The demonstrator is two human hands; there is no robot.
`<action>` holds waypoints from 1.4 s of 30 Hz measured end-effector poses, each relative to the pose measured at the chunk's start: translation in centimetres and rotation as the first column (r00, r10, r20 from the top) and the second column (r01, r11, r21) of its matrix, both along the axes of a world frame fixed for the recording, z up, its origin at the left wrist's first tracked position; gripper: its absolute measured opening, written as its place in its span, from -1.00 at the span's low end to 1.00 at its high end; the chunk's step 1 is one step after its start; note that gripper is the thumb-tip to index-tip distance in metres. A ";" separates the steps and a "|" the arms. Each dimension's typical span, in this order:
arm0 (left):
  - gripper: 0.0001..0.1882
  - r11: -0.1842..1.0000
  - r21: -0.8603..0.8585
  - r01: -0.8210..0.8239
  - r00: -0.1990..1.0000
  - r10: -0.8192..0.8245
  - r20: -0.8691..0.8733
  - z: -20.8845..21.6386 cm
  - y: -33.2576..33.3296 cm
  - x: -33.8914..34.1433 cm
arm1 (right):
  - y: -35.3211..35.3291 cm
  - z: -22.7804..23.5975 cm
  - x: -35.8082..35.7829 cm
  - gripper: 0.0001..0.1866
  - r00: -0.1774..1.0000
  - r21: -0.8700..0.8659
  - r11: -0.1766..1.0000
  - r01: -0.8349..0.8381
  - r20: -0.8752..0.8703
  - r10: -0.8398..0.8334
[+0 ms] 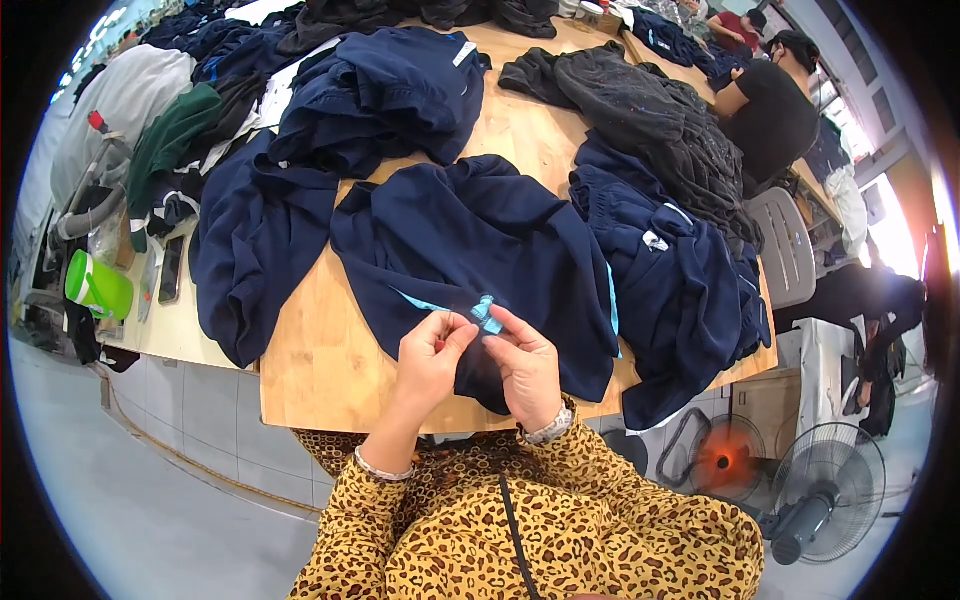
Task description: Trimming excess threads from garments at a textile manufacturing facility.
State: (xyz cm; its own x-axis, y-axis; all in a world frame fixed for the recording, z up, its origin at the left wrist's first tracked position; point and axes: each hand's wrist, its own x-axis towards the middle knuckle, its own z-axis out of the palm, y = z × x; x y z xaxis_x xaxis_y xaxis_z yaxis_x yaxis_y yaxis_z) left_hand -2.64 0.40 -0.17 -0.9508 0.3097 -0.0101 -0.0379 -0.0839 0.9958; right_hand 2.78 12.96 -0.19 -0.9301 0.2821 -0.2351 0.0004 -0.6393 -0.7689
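Observation:
A navy blue garment (470, 225) lies spread on the wooden table in front of me, with light blue edging showing at its sides. Above its near part, my right hand (530, 375) pinches a small bunched piece of light blue fabric (486, 315) between thumb and fingers. Just left of it, my left hand (428, 358) is closed in a pinch, thumb against the fingers. Whatever sits between those left fingertips is too small to make out. The two hands almost meet over the garment.
Navy garments (380, 100) are heaped at the far left, more navy clothes (660, 270) and a dark grey pile (650, 120) to the right. A phone (171, 270) and a green bucket (100, 285) lie left. A fan (830, 490) stands lower right; a co-worker (775, 110) sits far right.

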 end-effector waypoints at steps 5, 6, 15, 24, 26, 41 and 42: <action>-0.91 0.911 0.394 0.120 0.922 -0.250 0.296 0.2 -1.0 -0.1 | 0.6 -0.6 0.1 -0.58 0.999 0.006 0.999 0.035 -0.002 -0.035; -0.91 0.912 0.393 0.120 0.922 -0.250 0.297 0.2 -1.3 -0.1 | 0.6 -0.6 0.0 -0.58 0.999 0.009 0.999 0.050 -0.010 -0.050; -0.88 0.979 -0.167 -0.118 0.951 0.063 -0.302 0.7 0.7 0.7 | 0.1 0.0 0.5 -0.59 0.999 0.028 0.999 0.024 -0.022 -0.023; -0.87 0.996 -0.086 -0.006 0.999 0.002 -0.037 1.0 -0.3 1.1 | 0.0 0.1 0.6 -0.58 0.934 0.717 0.682 0.146 -0.327 0.144; -0.86 0.986 -0.162 -0.047 0.985 0.019 -0.171 1.4 -0.5 1.2 | 0.0 0.4 0.6 -0.66 0.936 0.729 0.675 0.114 -0.307 0.173; -0.59 0.954 -0.263 -0.142 0.934 0.042 -0.354 2.5 -1.5 2.0 | -0.2 -0.8 0.2 -0.89 1.000 0.124 0.992 -0.004 0.010 0.003; -0.55 0.941 -0.311 -0.131 0.927 0.005 -0.375 2.2 -1.9 1.9 | -0.1 -0.9 0.2 -0.89 1.000 0.123 0.992 -0.005 0.008 0.004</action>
